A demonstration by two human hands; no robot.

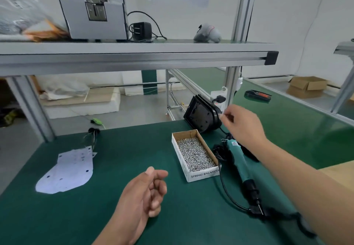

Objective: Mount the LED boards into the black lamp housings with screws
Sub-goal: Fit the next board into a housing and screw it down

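Left hand [145,189], nearest the lens at lower centre, hangs over the green desk [172,221] with its fingers loosely curled and nothing in them. Right hand [243,126] reaches to the upper right of centre, its bent fingertips just beside the right edge of the black lamp housing [199,115]. Blur makes it impossible to tell whether they pinch anything.

The housing is tipped up on edge at the far rim of the desk, its broad face turned toward frame left. The white LED board [67,170] lies flat at lower left, well apart from the housing, with its long axis running from lower left up to the wires [92,135] at its upper right end. The left hand is the nearer one to the board and the right the nearer to the housing, so bringing the two parts together looks like the job ahead.

Between them sits an open cardboard box of screws [194,154]. Just right of it a teal electric screwdriver [242,162] lies with its bit toward the camera, under the right forearm.

An aluminium-framed shelf [134,53] crosses the upper frame and carries a black power adapter [141,30]. A second green surface runs off at right, with a cardboard carton [306,86] on the floor beyond it.
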